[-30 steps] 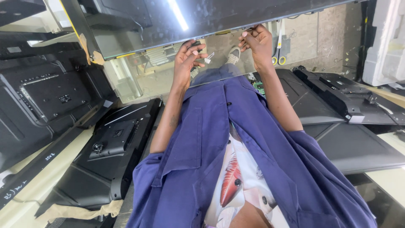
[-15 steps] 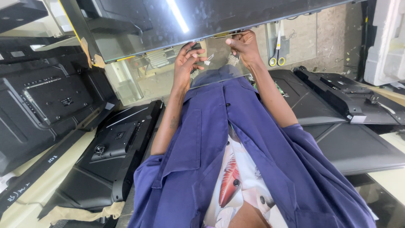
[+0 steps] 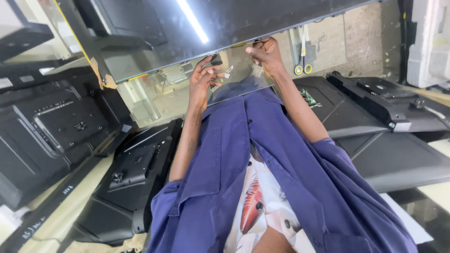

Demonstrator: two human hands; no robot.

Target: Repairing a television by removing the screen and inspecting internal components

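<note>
Holding the screen's near edge w/ both hands: left hand fingers curled on it, right hand pinching.

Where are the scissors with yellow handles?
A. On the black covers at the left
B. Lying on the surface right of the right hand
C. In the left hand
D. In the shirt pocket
B: the scissors lie flat on the surface beside the right hand, untouched.
</note>
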